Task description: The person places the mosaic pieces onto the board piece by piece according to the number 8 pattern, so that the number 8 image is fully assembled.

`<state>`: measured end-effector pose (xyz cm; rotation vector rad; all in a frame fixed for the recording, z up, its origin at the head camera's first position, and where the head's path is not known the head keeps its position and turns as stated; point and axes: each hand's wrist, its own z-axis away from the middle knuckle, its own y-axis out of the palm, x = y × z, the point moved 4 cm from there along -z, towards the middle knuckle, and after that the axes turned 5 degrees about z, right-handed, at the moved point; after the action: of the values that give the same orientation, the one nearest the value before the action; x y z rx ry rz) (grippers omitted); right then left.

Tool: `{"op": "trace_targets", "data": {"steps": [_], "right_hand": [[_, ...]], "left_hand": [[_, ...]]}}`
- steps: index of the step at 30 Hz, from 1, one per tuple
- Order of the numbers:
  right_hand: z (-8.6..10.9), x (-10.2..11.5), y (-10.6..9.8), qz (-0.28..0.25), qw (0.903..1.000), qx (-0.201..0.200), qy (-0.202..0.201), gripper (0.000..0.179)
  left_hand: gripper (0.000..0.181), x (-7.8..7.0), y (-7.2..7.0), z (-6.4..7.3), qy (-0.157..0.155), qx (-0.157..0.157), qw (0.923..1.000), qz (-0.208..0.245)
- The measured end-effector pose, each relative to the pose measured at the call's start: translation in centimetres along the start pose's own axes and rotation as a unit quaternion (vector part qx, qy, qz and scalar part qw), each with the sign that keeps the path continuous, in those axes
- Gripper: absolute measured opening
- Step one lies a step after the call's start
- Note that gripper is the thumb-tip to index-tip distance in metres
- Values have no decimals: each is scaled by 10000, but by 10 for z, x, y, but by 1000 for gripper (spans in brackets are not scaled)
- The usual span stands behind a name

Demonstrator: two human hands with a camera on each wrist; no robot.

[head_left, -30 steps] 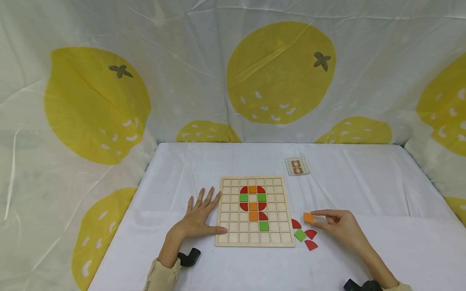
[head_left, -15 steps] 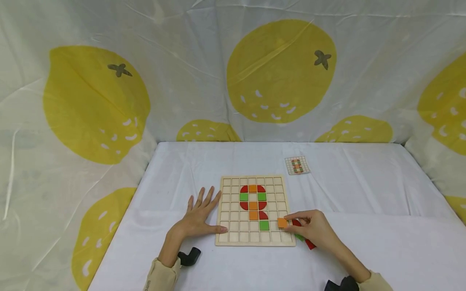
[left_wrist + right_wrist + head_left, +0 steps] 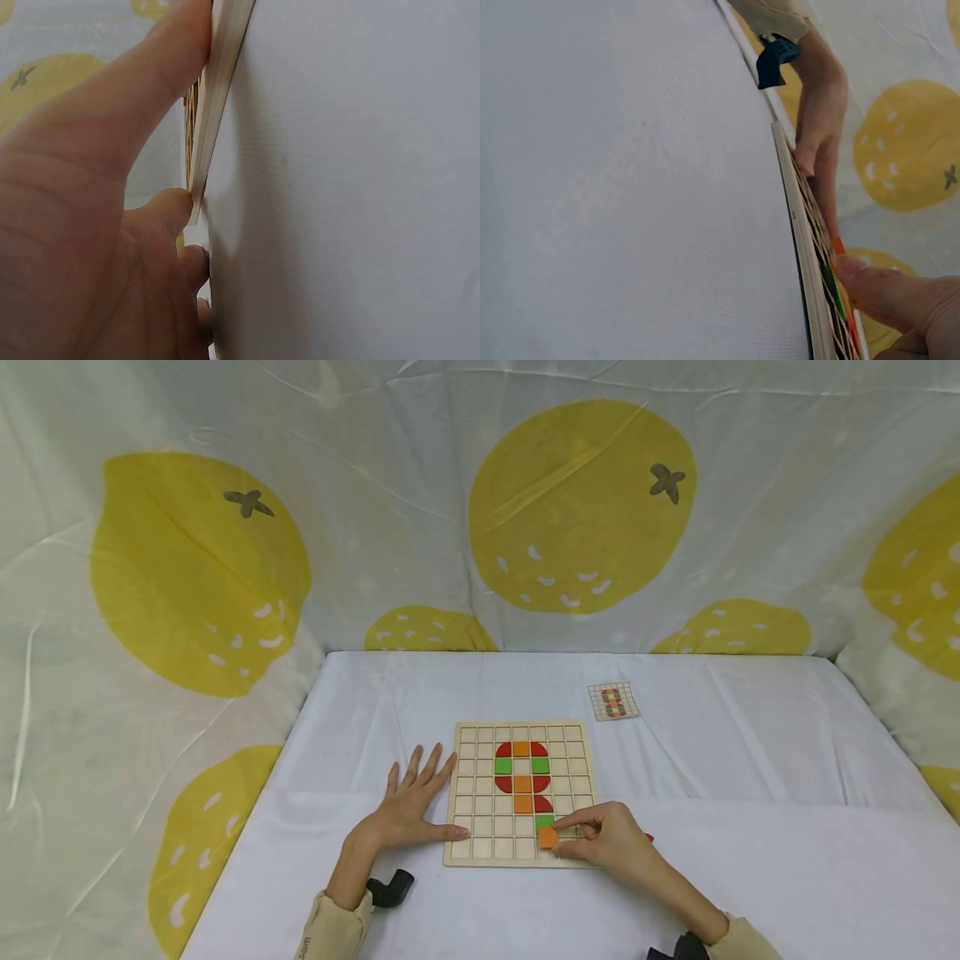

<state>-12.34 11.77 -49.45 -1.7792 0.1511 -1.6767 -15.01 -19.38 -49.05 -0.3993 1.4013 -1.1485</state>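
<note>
A wooden grid board [image 3: 483, 852] lies on the white table, with red quarter-round, green square and orange square tiles set in its middle columns. My right hand [image 3: 618, 843] pinches an orange square tile [image 3: 548, 838] between thumb and index finger, low over the board just below a green tile [image 3: 543, 820]. In the right wrist view the thumb [image 3: 881, 292] presses that orange tile's edge. Spread out at the board's left side, my left hand [image 3: 408, 810] has its thumb on the frame and a fingertip at the left edge. The left wrist view shows thumb and fingertip touching the board's side [image 3: 217, 97].
A small pattern card [image 3: 613, 701] lies behind the board to the right. Loose tiles right of the board are mostly hidden by my right hand; a red corner [image 3: 649, 837] shows. A lemon-print cloth [image 3: 420, 527] hangs behind the table.
My right hand has carried the orange tile leftward from beside the loose tiles, across the board's right columns, to below the green tile. The left hand has stayed in place.
</note>
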Motion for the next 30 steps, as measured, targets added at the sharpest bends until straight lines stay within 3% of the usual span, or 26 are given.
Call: {"op": "trace_targets", "data": {"steps": [9,18,30], "right_hand": [[-2,6,10,-75,9999,143,20,27],[-4,12,21,213,9994,167,216,24],[-4,11,26,366,9993,71,41,25]], "left_hand": [[118,1,0,0,-53,-9,10000,35],[119,0,0,0,-58,-8,10000,22],[119,0,0,-1,-46,9,10000,50]]}}
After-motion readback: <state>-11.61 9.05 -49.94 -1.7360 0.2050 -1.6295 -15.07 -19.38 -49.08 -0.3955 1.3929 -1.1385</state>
